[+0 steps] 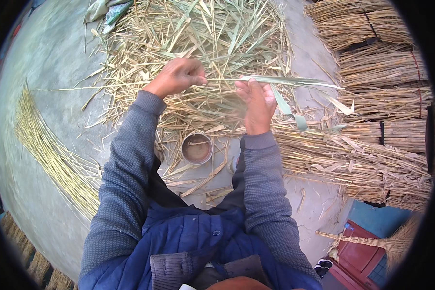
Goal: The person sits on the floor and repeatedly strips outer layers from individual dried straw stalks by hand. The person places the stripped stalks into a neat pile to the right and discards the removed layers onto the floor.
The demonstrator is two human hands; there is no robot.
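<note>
A thin reed stalk point(222, 79) stretches level between my two hands, its bare end running far out to the left. Thumb and fingers of my left hand point(179, 76) are closed round the stalk. My right hand point(257, 104) pinches it where the long green leaves point(295, 81) begin; they stick out to the right, and one hangs curled below the hand. Beneath both hands spreads a heap of dry straw and green leaves point(217, 34). On the floor at the left lies a fanned pile of thin, yellow-green stalks point(58, 150).
A small round bowl point(197, 149) stands on the floor close in front of me. Tied bundles of reeds point(384, 70) line the right side, with a loose pile of leafy reeds point(343, 154) nearer. A broom point(372, 240) lies at lower right by a dark red object point(355, 256).
</note>
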